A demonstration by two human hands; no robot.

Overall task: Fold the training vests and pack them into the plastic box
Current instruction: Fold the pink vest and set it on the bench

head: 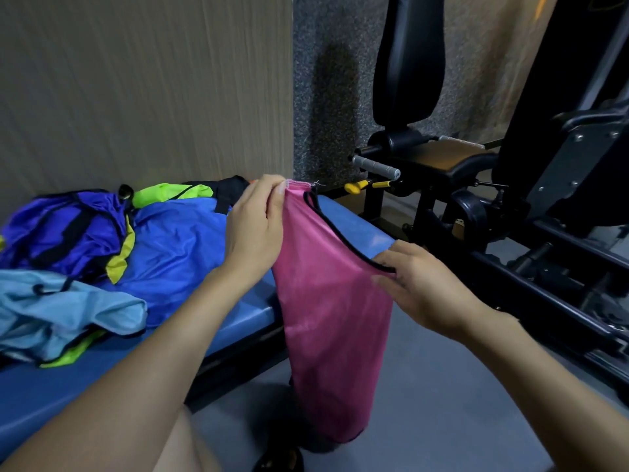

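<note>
A pink training vest [326,321] with black trim hangs in the air beyond the end of a blue padded bench [238,321]. My left hand [255,226] pinches its top shoulder seam. My right hand [422,287] grips the black-edged opening lower on the right. The vest's bottom hangs near the grey floor. On the bench lies a pile of other vests: a blue one [177,253], a purple one with yellow and black trim [68,229], a light blue one [58,311] and a neon green one [170,192]. No plastic box is in view.
A black gym machine [510,185] with seat, grey handle and yellow knobs stands to the right, close to the bench's end. A beige wall panel [136,90] rises behind the bench. Grey floor [425,403] lies beneath the hanging vest.
</note>
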